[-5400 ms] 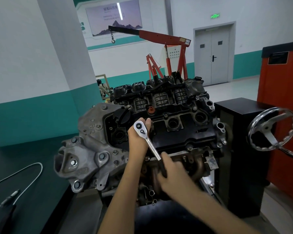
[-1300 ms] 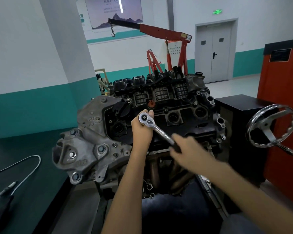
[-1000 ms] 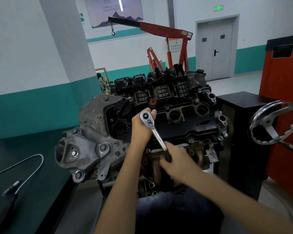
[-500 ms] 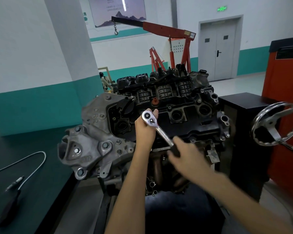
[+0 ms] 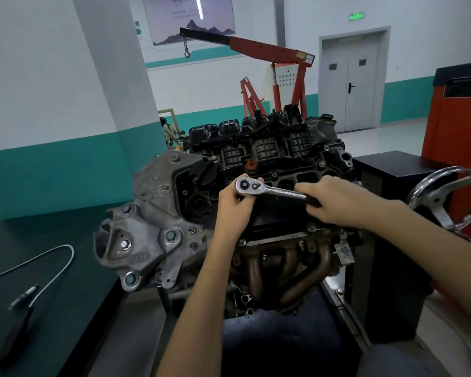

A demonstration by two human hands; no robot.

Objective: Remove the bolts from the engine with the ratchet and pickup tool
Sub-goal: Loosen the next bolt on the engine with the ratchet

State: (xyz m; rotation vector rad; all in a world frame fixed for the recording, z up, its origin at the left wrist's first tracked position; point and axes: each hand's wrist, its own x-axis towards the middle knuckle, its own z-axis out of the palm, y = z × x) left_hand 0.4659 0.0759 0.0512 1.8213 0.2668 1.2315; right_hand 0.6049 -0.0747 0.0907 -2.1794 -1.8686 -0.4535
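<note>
Chrome ratchet (image 5: 269,189): head on the engine (image 5: 152,213) top, long axis level, handle pointing to the engine's right. The left hand (image 5: 234,208) cups the head and the right hand (image 5: 335,202) wraps the handle end. The bolt is hidden beneath the head. The pickup tool (image 5: 52,270) lies left of the engine.

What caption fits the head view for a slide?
Left hand holds the ratchet head on the engine while the right hand pulls its handle; pickup tool lies unused at left.
</note>
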